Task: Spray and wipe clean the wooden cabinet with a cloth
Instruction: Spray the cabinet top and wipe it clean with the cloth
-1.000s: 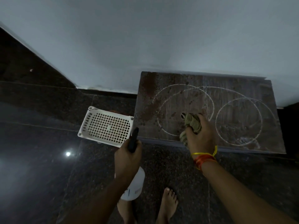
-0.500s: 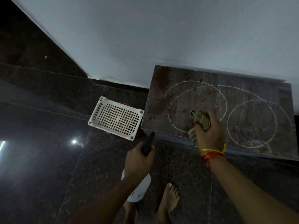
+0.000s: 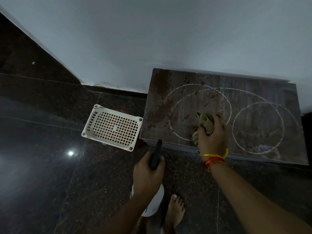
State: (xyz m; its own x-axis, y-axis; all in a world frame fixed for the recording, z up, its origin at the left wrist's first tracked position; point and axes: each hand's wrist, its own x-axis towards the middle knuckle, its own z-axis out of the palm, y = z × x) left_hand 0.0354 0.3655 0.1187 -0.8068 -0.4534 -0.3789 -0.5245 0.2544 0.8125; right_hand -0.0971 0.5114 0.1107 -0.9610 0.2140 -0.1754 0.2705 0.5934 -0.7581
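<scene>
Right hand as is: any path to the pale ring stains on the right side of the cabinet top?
Probably yes. The right hand grips the crumpled olive cloth on the brown wooden cabinet top; nothing lies between it and the right-side ring stains.

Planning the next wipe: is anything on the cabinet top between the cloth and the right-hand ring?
Nothing visible. The right hand holds the cloth on the cabinet top; only bare, stained wood lies before the right ring.

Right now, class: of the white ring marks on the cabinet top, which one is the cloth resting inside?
The left, inner ring: the cloth, gripped by the right hand, sits within it. The right-hand ring holds no cloth.
</scene>
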